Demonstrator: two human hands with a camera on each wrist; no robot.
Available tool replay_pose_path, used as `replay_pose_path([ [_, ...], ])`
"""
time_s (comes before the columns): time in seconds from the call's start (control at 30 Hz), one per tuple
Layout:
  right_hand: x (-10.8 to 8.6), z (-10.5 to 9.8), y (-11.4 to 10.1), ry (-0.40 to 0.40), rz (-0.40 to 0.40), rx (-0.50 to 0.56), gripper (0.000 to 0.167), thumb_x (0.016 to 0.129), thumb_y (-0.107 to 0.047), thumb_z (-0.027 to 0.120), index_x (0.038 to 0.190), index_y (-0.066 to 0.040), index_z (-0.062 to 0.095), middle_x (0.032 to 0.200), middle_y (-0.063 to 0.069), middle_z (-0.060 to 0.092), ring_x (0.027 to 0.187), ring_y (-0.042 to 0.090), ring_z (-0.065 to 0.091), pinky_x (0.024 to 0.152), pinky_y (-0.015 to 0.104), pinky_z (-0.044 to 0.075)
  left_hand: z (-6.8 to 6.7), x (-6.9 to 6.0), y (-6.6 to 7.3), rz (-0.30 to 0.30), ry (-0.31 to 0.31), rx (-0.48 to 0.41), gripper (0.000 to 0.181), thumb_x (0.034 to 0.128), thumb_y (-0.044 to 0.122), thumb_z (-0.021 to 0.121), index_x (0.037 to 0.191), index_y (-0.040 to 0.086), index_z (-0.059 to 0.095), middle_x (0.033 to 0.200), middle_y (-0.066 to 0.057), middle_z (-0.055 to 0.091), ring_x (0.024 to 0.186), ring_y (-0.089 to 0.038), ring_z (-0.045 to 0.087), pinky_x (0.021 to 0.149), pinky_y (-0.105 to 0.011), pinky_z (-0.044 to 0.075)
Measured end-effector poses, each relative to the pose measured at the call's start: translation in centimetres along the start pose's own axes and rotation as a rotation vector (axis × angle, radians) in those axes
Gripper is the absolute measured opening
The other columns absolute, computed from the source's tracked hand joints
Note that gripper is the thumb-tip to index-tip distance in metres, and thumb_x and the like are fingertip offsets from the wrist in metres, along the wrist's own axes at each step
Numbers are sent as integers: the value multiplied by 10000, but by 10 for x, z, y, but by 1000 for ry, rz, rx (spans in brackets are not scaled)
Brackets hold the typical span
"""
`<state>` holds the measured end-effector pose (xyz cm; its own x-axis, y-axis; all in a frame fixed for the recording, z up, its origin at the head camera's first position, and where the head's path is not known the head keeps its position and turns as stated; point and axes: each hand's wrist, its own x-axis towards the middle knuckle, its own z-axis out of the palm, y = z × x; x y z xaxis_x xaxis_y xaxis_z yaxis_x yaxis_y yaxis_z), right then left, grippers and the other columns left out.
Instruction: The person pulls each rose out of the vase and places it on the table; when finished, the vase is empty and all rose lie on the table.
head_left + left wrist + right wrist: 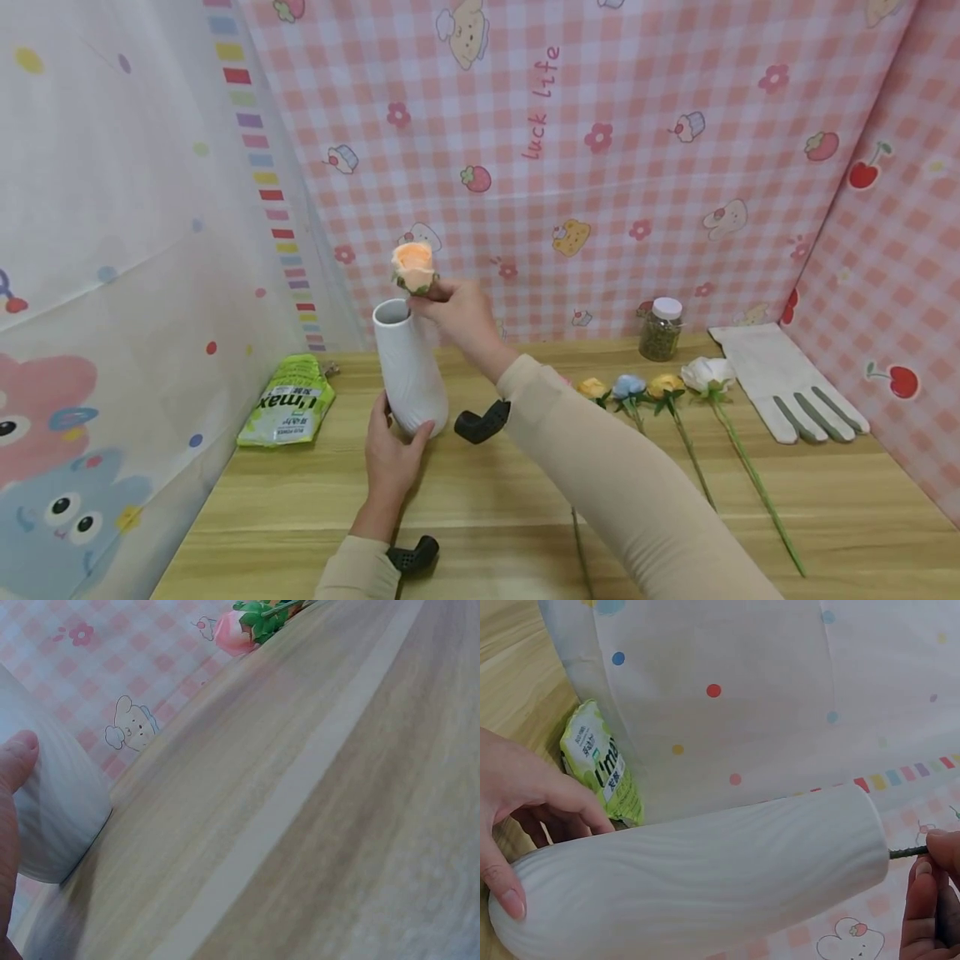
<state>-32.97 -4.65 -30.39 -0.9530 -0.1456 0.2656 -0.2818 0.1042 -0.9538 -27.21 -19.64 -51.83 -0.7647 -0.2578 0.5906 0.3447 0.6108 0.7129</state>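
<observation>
A white vase (408,367) with a wavy relief stands on the wooden table, tilted slightly to the left in the head view. My left hand (393,454) grips it near the base, thumb on one side and fingers on the other. Above the vase's mouth, my right hand (465,317) pinches a peach-coloured artificial rose (414,265) just under its bloom. In the right wrist view, the rose's dark stem (907,853) runs from my fingertips into the vase opening. The part of the stem inside the vase is hidden.
Right of my right arm lie a white rose (707,375), a yellow rose (665,386) and a blue rose (628,387). Behind them are a lidded jar (662,332) and a work glove (780,375). A green bag (291,404) lies left of the vase.
</observation>
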Motion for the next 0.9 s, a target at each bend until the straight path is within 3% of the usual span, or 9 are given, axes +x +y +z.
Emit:
replay_pose_path([
  [0.2,2,-6,-5,7,-22,124,228,827,-145,771,1046,-85,746,970,31,732,906,133,681,789,290,551,1,1,0,12,8,5,818,764,226,831,1411,5,382,1288,-198,530,1163,-316,522,952,-475,448],
  [0.53,3,-10,-12,1,-35,162,239,824,-150,772,1044,-65,743,980,57,729,879,154,680,760,324,561,2,-1,1,3,-9,12,823,778,244,820,1421,3,366,1281,-197,530,1159,-309,521,953,-458,448],
  [0.7,4,-17,-19,30,-83,175,304,827,-160,772,1106,-54,719,1002,62,723,928,148,665,813,311,541,3,-1,1,-2,-6,20,824,776,248,821,1417,1,367,1276,-205,530,1157,-319,522,955,-462,449],
  [0.9,2,-30,-19,74,-114,232,273,823,-141,773,1059,-18,711,992,78,718,942,171,664,849,297,530,2,-1,-1,-16,-12,14,828,782,251,816,1426,12,355,1301,-202,516,1187,-322,510,971,-463,447],
])
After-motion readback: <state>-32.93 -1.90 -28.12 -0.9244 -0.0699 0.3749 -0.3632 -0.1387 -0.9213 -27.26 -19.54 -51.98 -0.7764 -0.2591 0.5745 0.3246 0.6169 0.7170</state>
